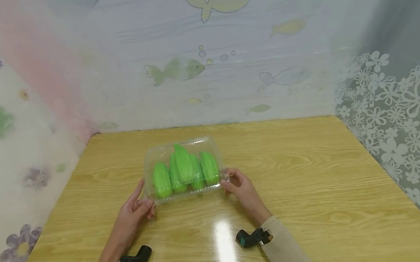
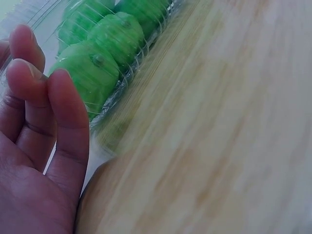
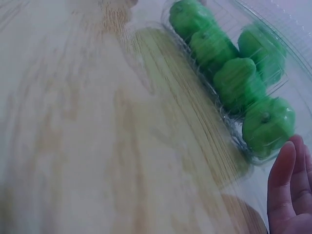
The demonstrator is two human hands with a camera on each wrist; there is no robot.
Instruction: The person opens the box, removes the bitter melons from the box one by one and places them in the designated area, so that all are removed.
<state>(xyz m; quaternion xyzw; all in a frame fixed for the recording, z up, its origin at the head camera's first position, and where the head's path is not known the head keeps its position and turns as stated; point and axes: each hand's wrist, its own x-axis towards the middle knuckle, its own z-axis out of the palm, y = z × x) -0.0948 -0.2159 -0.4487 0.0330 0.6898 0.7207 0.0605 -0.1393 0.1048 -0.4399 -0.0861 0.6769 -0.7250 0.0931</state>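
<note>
A clear plastic box (image 1: 200,145) with a lid appears in the middle of the head view, tilted over the wooden table. Inside lie several bright green, long, gourd-like vegetables (image 1: 162,180), most side by side and one on top. My left hand (image 1: 132,215) grips the near left corner, thumb on the front and fingers behind. At the near right corner, the right hand (image 1: 241,190) pinches the edge between thumb and fingers. In the left wrist view the stem ends of the green vegetables (image 2: 92,73) show through the plastic; the right wrist view shows them (image 3: 268,124) too.
The wooden table (image 1: 303,162) meets a wall with painted fish (image 1: 184,68) at the back. A flower-patterned wall (image 1: 23,248) stands left, and a grey panel with white flowers (image 1: 394,150) stands right. Black wrist devices (image 1: 251,238) sit on both forearms.
</note>
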